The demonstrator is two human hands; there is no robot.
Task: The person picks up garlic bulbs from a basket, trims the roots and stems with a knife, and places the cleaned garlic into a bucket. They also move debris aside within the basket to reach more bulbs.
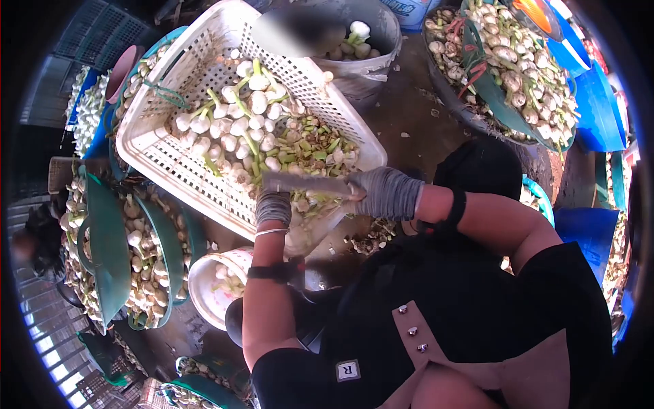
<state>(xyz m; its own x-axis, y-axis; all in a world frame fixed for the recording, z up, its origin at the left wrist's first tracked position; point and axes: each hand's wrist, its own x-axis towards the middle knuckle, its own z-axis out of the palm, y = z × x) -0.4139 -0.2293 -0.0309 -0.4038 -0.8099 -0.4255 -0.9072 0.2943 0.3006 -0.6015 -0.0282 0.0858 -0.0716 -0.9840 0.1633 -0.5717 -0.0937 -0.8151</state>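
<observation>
My right hand (388, 193), in a grey glove, is closed round the handle of a broad knife (306, 183). The blade points left and reaches over the fingers of my left hand (273, 208), also gloved. Those fingers are hidden behind the blade, so what they hold, if anything, cannot be made out. Both hands are at the near edge of a white slotted crate (170, 167). Garlic bulbs (238, 127) with green stems lie inside it, beside a heap of cut stems and trimmings (317, 140).
Behind the crate is a grey bucket (368, 71) with garlic. A wide tub (453, 102) heaped with garlic is at upper right. Green tubs (109, 252) of garlic stand at left. A white bucket (199, 290) is below the crate. Trimmings (373, 240) lie on the floor.
</observation>
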